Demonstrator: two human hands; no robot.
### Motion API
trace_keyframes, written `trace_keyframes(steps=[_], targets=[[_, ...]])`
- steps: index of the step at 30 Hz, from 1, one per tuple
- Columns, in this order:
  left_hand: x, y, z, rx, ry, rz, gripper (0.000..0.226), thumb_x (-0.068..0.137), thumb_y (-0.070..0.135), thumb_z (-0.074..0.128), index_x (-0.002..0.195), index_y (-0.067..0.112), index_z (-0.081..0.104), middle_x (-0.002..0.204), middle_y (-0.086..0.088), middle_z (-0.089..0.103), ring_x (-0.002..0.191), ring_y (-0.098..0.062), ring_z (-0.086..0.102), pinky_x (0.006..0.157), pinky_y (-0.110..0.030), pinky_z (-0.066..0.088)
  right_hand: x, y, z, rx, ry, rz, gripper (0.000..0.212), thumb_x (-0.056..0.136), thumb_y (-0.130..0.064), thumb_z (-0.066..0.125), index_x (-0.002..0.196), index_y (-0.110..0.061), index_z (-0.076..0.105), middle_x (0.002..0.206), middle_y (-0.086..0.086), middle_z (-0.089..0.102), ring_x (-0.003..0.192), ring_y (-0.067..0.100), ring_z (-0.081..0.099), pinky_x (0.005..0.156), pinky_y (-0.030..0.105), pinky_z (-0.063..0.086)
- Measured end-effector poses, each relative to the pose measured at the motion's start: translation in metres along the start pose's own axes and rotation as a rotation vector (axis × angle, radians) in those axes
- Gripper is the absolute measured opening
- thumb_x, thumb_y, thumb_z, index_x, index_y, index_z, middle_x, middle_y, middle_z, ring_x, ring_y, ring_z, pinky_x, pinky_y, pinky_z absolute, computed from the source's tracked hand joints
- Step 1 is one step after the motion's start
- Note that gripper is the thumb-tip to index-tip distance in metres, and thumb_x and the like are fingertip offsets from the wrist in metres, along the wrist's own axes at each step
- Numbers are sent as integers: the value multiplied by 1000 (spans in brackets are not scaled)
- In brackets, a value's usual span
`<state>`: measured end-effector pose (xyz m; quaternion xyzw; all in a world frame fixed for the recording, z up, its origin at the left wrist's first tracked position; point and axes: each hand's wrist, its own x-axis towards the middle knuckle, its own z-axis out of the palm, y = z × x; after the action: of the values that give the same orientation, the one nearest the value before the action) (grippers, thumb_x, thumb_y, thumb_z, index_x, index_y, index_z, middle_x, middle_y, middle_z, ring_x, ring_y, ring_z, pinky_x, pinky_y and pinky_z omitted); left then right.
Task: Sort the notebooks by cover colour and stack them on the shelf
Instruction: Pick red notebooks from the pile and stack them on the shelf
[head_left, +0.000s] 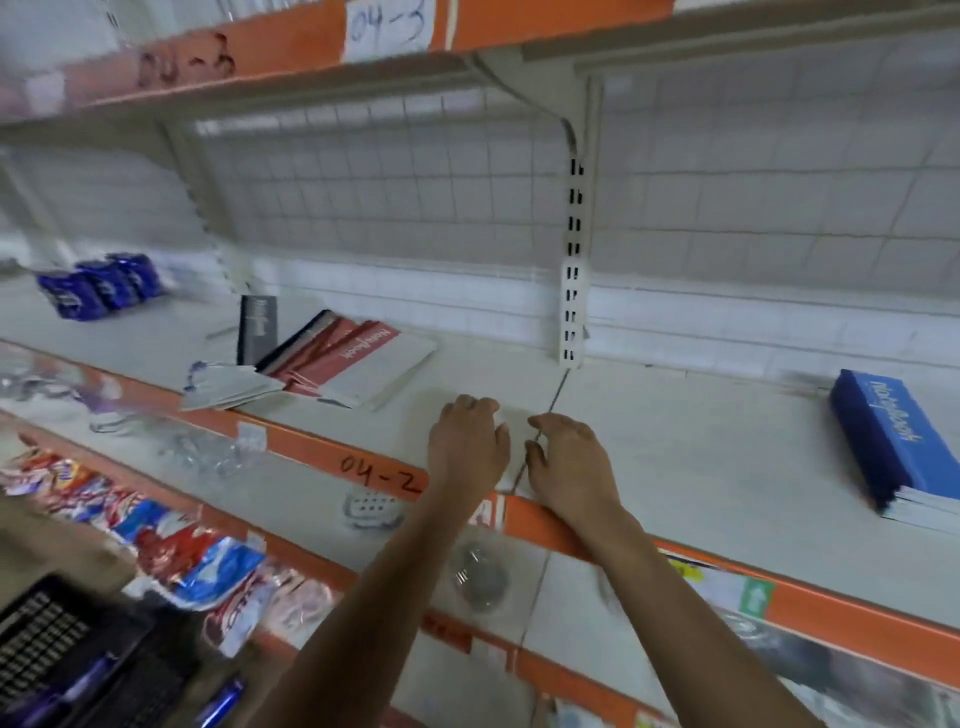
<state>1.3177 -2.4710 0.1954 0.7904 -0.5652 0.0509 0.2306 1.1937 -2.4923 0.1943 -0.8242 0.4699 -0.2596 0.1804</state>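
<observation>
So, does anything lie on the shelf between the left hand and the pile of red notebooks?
Nothing visible does: only bare shelf lies between the left hand and the red notebooks, which sit further left and back.

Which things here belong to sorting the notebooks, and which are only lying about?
Belong to the job:
- blue notebook stack
- red notebooks
- dark grey notebook
- pale notebooks
- shelf

Only lying about:
- blue packets at the shelf's far left
- snack packets on the lower shelf
- black basket
- blue pens
</observation>
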Motion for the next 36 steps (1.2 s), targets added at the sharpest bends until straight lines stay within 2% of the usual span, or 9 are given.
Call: trace_keyframes(steps=[10, 16, 21, 25, 28, 30, 33, 36], targets=[[29, -119, -21, 65, -42, 24, 42, 95, 25, 48, 135, 14, 46, 137, -5, 46, 127, -21, 42, 104, -32, 37, 35, -87, 72, 14, -65, 54, 41, 93, -17, 46, 134, -11, 49, 137, 6, 52, 127, 23, 45, 101, 27, 36], [55, -160, -22, 106, -43, -57, 41, 98, 27, 44, 135, 9, 44, 141, -8, 42, 131, -22, 38, 106, -34, 38, 68, -105, 101, 10, -115, 56, 42, 91, -19, 46, 132, -11, 50, 136, 7, 52, 124, 23, 47, 98, 27, 38], [93, -187, -29, 99, -5, -186, 54, 96, 31, 49, 139, 3, 35, 142, -14, 40, 132, -28, 36, 109, -37, 32, 102, -117, 118, 25, -141, 54, 36, 92, -18, 45, 125, -10, 54, 128, 8, 57, 117, 24, 51, 90, 25, 40], [121, -205, -25, 121, -37, -192, 65, 95, 35, 48, 145, 1, 24, 152, -18, 26, 141, -32, 24, 115, -41, 23, 124, -124, 127, 40, -137, 78, 38, 92, -18, 45, 129, -11, 52, 131, 9, 55, 118, 24, 50, 93, 27, 40], [137, -220, -17, 73, -74, -262, 76, 93, 43, 50, 149, 6, 13, 156, -20, 12, 144, -36, 13, 115, -48, 20, 140, -128, 134, 63, -139, 106, 37, 92, -17, 47, 128, -12, 53, 131, 9, 55, 118, 24, 51, 95, 27, 40], [147, -231, -12, 66, -84, -287, 82, 91, 48, 52, 149, 7, 12, 154, -22, 16, 142, -37, 18, 114, -48, 20, 151, -131, 140, 86, -128, 139, 39, 92, -18, 48, 130, -13, 52, 133, 8, 54, 119, 24, 51, 96, 26, 39], [156, -238, -9, 228, -78, -251, 81, 88, 52, 54, 144, 1, 23, 143, -23, 37, 133, -35, 35, 110, -44, 28, 164, -136, 148, 106, -106, 212, 41, 93, -21, 49, 133, -14, 48, 133, 8, 53, 121, 23, 50, 97, 25, 38], [163, -237, -20, 378, -14, -196, 71, 81, 36, 70, 135, -2, 42, 125, -22, 52, 115, -33, 51, 96, -38, 43, 175, -144, 158, 140, -46, 308, 44, 92, -23, 50, 135, -13, 46, 133, 10, 52, 121, 25, 49, 96, 26, 37]])
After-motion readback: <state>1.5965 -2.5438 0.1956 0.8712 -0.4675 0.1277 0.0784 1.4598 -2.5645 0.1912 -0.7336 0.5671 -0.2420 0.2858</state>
